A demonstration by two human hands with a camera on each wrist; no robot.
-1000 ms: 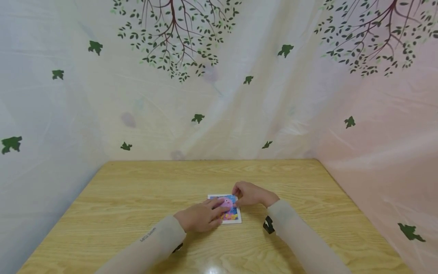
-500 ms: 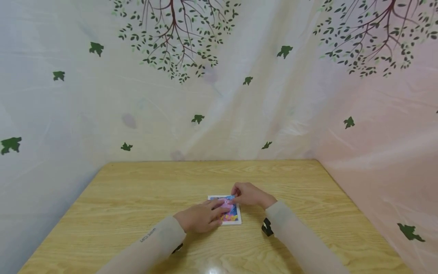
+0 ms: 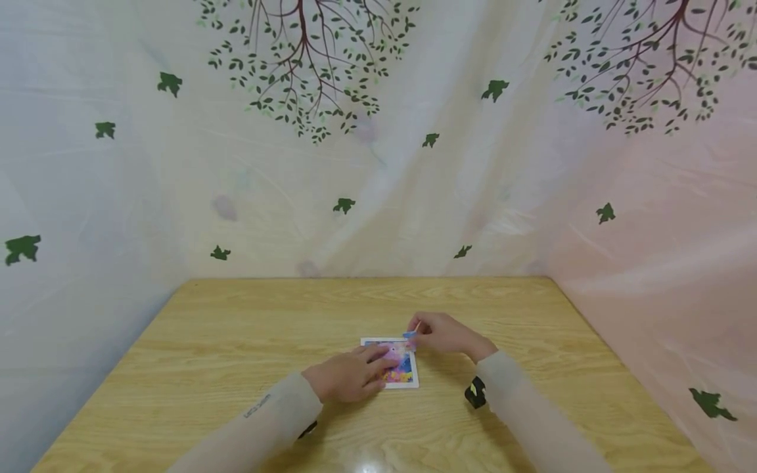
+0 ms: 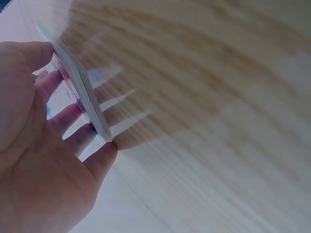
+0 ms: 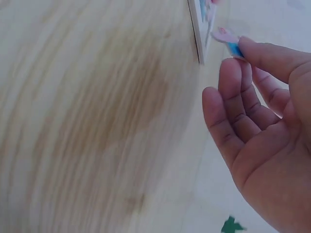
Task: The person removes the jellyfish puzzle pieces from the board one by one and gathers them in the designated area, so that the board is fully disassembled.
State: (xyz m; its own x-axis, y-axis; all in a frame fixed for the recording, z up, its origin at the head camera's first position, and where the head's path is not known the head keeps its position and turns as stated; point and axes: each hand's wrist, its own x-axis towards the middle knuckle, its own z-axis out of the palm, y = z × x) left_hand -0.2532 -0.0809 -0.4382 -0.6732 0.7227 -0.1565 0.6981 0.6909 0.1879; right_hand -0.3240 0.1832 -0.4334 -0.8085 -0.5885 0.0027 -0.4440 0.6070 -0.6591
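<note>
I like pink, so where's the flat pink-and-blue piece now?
Upper right in the right-wrist view, the right hand pinches the piece beside the white-bordered picture board.

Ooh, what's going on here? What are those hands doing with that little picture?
A person is using both hands on a small, colorful picture with a white border, lying on a wooden table. The left hand rests on it with fingers spread. The right hand pinches a little pink-and-blue piece by the picture's far right corner. The piece is in the fingers now; I can't tell whether it touches the picture.
</note>
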